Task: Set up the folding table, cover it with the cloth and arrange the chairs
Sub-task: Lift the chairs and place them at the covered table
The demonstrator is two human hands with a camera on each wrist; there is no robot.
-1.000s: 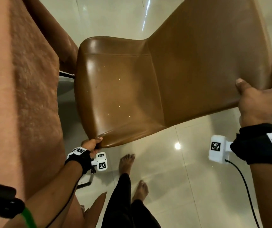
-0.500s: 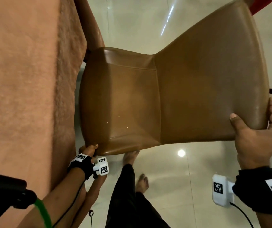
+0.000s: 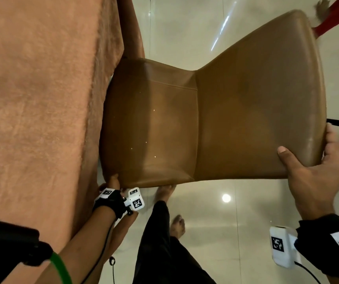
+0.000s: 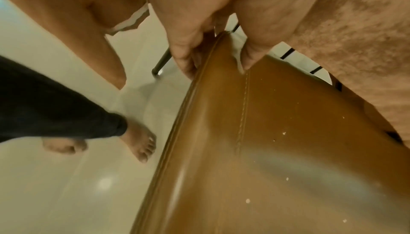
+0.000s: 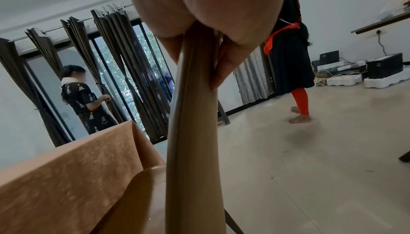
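Observation:
A brown leather chair (image 3: 205, 124) stands with the front of its seat against the table, which an orange-brown cloth (image 3: 37, 111) covers down its side. My left hand (image 3: 113, 181) grips the near front corner of the seat (image 4: 277, 132), thumb on top and fingers (image 4: 184, 57) curled under the edge. My right hand (image 3: 312, 173) grips the top edge of the backrest (image 5: 193, 132), thumb on the front face and fingers behind. The cloth (image 5: 66, 176) hangs beside the seat.
Glossy pale floor tiles (image 3: 236, 232) lie under the chair, with my bare feet (image 3: 178, 224) beside it. A person in red leggings (image 5: 299, 101) stands on open floor beyond the backrest; another person (image 5: 84, 97) stands by the curtained window. Equipment boxes (image 5: 383, 69) line the far wall.
The chair has moved left toward the table until its seat front meets the hanging cloth. Both hands have kept their grips and moved with it.

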